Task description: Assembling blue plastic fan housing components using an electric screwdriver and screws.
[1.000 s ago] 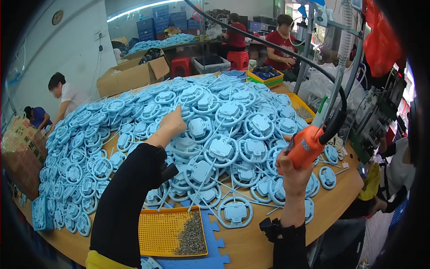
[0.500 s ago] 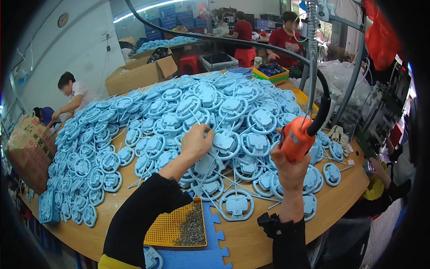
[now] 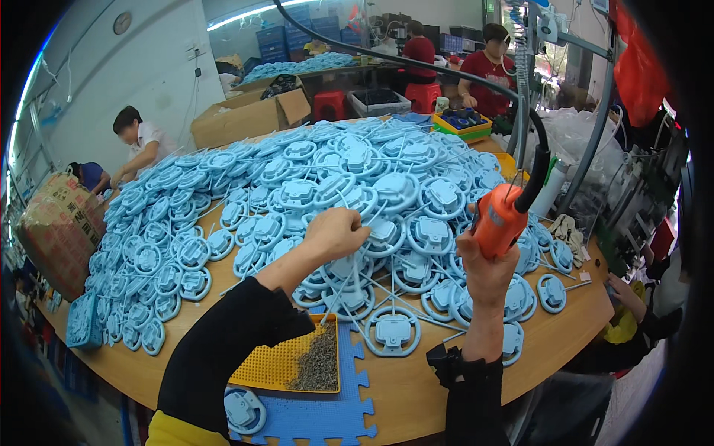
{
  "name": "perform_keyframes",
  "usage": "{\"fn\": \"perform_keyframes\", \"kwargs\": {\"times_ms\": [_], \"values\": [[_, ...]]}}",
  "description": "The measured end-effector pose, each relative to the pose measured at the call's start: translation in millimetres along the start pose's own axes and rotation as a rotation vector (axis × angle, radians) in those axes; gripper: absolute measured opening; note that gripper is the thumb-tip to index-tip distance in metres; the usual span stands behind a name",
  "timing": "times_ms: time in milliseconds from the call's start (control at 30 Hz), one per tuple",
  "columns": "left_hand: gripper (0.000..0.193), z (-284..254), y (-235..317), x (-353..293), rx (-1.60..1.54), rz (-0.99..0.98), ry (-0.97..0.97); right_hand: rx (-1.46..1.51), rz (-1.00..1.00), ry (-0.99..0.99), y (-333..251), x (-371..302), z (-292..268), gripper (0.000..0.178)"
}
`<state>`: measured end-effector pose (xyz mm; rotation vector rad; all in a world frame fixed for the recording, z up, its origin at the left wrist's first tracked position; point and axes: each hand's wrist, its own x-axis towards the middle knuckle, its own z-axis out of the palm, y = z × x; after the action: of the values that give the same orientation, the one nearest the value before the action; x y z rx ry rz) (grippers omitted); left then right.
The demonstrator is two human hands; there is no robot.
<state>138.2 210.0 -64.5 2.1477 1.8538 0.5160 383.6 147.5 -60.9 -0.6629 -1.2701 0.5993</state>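
Observation:
My right hand (image 3: 487, 273) is wrapped round an orange electric screwdriver (image 3: 498, 219), held up above the right side of the pile; a thick black cable runs from its top. My left hand (image 3: 336, 234) is closed over the middle of a large heap of light-blue plastic wheel-shaped parts (image 3: 394, 192), several with thin stems. Whatever its fingers grip is hidden. One wheel-shaped part (image 3: 392, 332) lies on the wood in front of the heap. Close to my left forearm, a yellow tray (image 3: 271, 364) holds small metal screws (image 3: 318, 360).
The tray rests on a blue foam mat (image 3: 320, 416), beside another wheel-shaped part (image 3: 244, 410). A metal stand (image 3: 591, 123) rises at right. Cardboard boxes (image 3: 238, 123), a woven sack (image 3: 59, 227) and a blue basket (image 3: 83, 321) surround the wooden table (image 3: 416, 386). Other people work nearby.
The view has shifted slightly. My left hand has moved a little to the right over the heap, still closed. My right hand keeps the screwdriver raised in nearly the same place.

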Motion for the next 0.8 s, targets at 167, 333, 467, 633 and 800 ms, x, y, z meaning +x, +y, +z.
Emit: {"fn": "perform_keyframes", "kwargs": {"times_ms": [167, 333, 467, 633, 800], "values": [[0.021, 10, -27, -9, 0.375, 0.207, 0.278, -0.016, 0.039, -0.014, 0, -4, -2, 0.048], [0.02, -15, -29, -11, 0.486, 0.254, 0.263, 0.014, -0.018, -0.041, -3, -4, 5, 0.047], [0.022, -33, -32, -11, 0.144, 0.218, 0.161, 0.003, 0.009, -0.054, 0, -5, 4, 0.047], [0.025, -47, -34, -2, -0.306, 0.198, 0.137, 0.0, 0.003, -0.062, 4, -4, 5, 0.046], [0.026, -55, -12, -1, -0.678, 0.108, 0.063, 0.016, -0.009, -0.065, 5, -4, 11, 0.046]]}}
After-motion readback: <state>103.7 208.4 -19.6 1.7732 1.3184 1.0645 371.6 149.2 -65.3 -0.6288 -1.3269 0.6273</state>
